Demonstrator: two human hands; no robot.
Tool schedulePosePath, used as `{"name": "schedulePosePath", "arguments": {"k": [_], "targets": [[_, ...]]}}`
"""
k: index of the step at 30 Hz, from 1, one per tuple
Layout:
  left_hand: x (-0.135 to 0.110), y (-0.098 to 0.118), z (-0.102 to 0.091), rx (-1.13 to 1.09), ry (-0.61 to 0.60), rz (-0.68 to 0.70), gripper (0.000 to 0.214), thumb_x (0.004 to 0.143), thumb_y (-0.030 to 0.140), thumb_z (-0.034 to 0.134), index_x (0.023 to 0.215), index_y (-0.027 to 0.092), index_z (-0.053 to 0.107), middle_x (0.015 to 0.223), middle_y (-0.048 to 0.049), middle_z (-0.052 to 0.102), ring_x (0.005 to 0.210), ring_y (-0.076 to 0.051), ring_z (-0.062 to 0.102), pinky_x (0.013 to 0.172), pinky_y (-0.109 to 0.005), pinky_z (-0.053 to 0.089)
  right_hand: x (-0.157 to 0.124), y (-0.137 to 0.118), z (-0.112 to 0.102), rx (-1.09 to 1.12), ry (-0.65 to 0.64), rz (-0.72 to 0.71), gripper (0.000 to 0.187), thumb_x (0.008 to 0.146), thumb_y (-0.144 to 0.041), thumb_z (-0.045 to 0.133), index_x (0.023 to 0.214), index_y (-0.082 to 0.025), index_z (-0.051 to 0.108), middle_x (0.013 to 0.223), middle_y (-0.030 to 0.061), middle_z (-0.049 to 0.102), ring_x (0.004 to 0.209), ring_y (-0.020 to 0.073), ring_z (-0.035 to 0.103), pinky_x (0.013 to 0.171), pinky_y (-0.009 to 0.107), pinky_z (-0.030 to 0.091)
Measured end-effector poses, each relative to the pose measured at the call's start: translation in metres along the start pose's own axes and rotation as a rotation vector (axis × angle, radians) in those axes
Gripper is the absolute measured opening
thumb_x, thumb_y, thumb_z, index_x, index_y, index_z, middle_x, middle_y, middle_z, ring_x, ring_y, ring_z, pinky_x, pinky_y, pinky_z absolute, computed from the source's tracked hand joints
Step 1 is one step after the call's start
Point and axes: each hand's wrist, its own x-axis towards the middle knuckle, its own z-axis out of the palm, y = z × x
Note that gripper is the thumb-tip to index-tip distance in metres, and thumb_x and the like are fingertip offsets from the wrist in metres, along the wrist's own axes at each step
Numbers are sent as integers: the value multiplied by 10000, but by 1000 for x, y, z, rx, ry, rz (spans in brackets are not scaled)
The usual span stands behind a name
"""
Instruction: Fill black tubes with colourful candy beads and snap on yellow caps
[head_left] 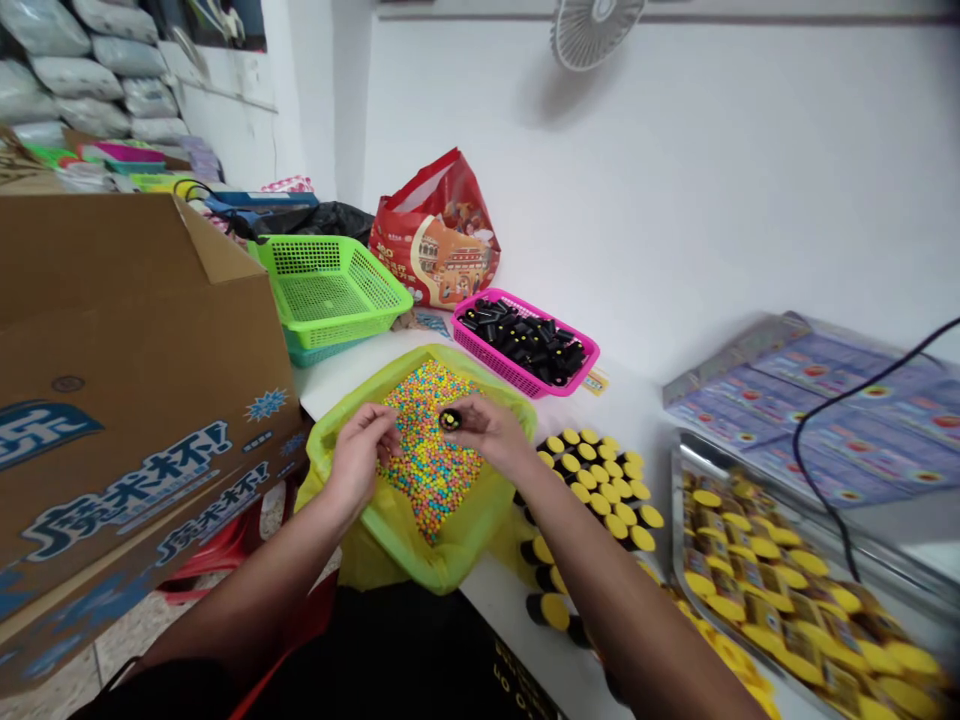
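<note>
My right hand [487, 428] grips a small black cup [450, 420], its open end facing me with something yellow showing inside. My left hand [362, 452] hovers at the left part of the basin, its fingers curled together; whatever may be between them is hidden. Both hands are over a basin lined with yellow plastic [352, 552]. Small round multicoloured candies [431, 470] fill the middle of that lining. To the right of the basin, several black cups with yellow lids [600, 480] stand close together, partly behind my right forearm.
Behind the basin is a pink basket [592, 362] of black cups. A green basket [330, 325] and a red bag [435, 240] stand further back. On the left is a large cardboard box [142, 350]. A metal tray [679, 530] of yellow-lidded cups and purple boxes [817, 400] occupy the right.
</note>
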Motion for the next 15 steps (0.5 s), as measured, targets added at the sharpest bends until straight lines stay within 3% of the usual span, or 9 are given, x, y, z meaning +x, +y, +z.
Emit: {"name": "schedulePosePath", "arguments": {"k": [3,6,8,10,12,15], "targets": [[-6,1,2,111,-88,79,270,697,364,778,862,180,671,665,16,631,532,-114,567,440,-201,335,-10,-5,9,18,22,-22,408,574,-297,913,906,-221,689,870,-2,735,807,184,680,798,361,533],[-16,1,11,294,-269,249,436,645,292,855,1055,206,732,969,-57,708,805,-177,651,563,-223,454,-24,-5,22,-41,130,-89,351,609,-318,888,879,-235,679,830,-11,710,787,188,657,728,335,514],[-25,-2,19,356,-371,311,428,673,273,854,1085,228,748,1073,-76,718,905,-201,661,677,-261,512,-41,-5,31,-133,210,-115,279,658,-315,851,862,-237,677,796,-14,681,744,176,630,687,317,495],[-34,-5,25,352,-443,290,307,736,277,820,1034,225,766,1008,-67,743,894,-198,671,783,-299,532,-65,-8,37,-229,248,-115,238,711,-290,810,912,-239,693,818,-6,672,728,165,614,676,309,490],[-40,-8,28,342,-483,216,262,742,294,825,986,215,770,941,-53,755,861,-193,678,812,-308,537,-91,-15,35,-289,262,-106,319,727,-270,802,1030,-246,704,904,13,685,740,160,617,675,305,495],[-36,-9,28,412,-451,91,370,666,348,892,991,231,761,922,-22,752,785,-174,656,654,-259,530,-131,-24,1,-365,347,-82,358,749,-289,802,1092,-252,707,975,30,689,735,153,625,672,303,501]]}}
